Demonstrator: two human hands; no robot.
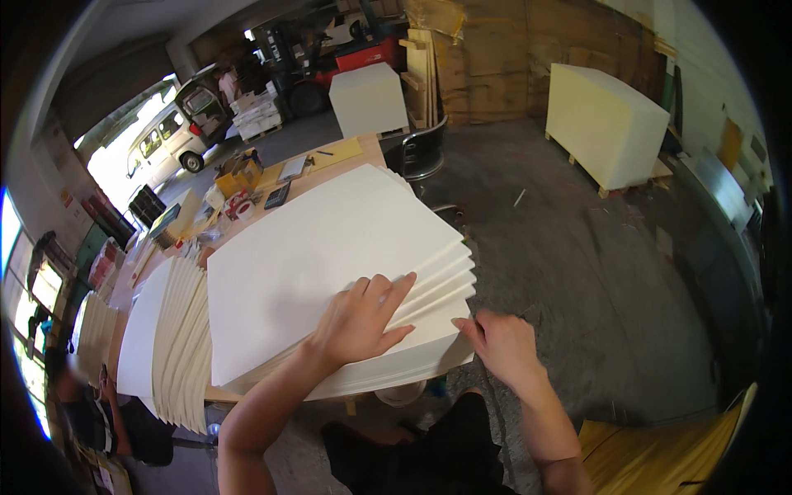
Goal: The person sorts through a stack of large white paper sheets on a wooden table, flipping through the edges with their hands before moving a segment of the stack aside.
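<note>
A tall stack of large white paper sheets (305, 239) lies in front of me, its right edge fanned into several stepped bundles. My left hand (359, 320) rests on top near the fanned edge, fingers stretched out, thumb apart, holding nothing. At the stack's near right corner my right hand (505, 346) is closed, thumb over the edge of the lower sheets and fingers curled. Its fingertips are partly hidden, but it appears to pinch the corner of the paper. Left of the stack, a second fanned pile of paper (144, 330) overhangs the table edge.
The wooden table (371, 148) also bears a calculator (278, 195), a yellow box (239, 172) and tape rolls. A black chair (425, 153) stands beyond. Wrapped pallet blocks (606, 124), a forklift (363, 54) and a van (169, 136) are farther off. Another person (124, 421) sits at left.
</note>
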